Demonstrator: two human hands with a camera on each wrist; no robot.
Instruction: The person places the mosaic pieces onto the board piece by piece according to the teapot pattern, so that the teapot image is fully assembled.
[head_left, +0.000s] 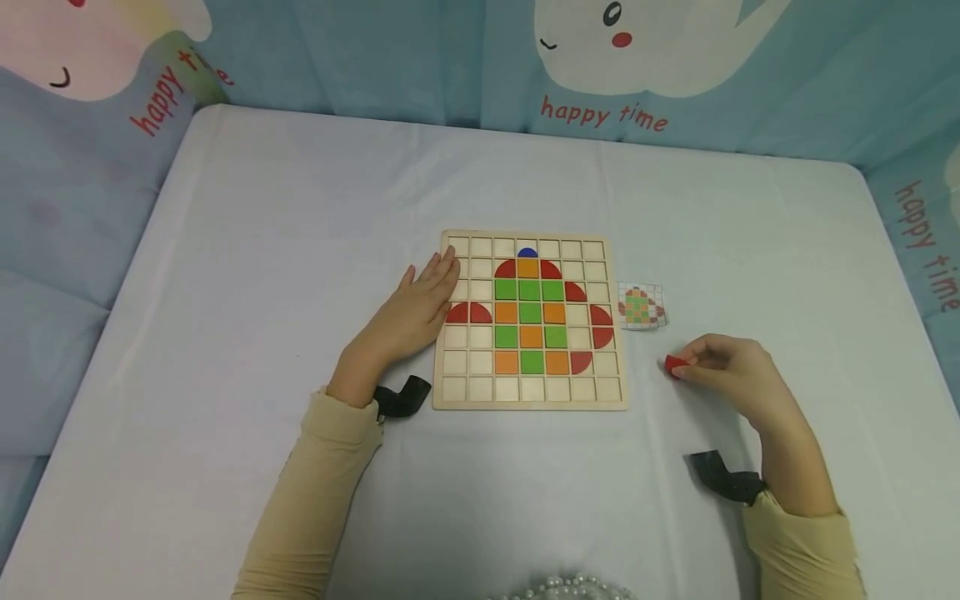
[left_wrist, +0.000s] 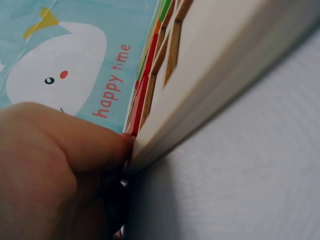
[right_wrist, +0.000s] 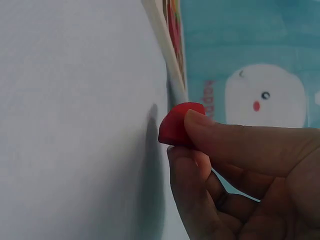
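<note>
Right hand (head_left: pixel 731 371) pinching a red piece (head_left: pixel 675 365) beside the wooden grid board (head_left: pixel 531 402)
The piece sits off the board's right edge, above the tablecloth (head_left: pixel 262 250), curved edge facing the board in the right wrist view; long axis unclear. Left hand (head_left: pixel 416 308) lies flat, fingers straight, on the board's left edge, holding nothing

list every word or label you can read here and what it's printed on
"happy time" in red on the blue backdrop cloth, below the white cartoon figure.
"happy time" again on the cloth at upper left, slanted.
"happy tim", cut off by the frame, on the cloth at right.
The wooden puzzle board, its coloured pieces, the small pattern card and the red piece show no text.
</note>
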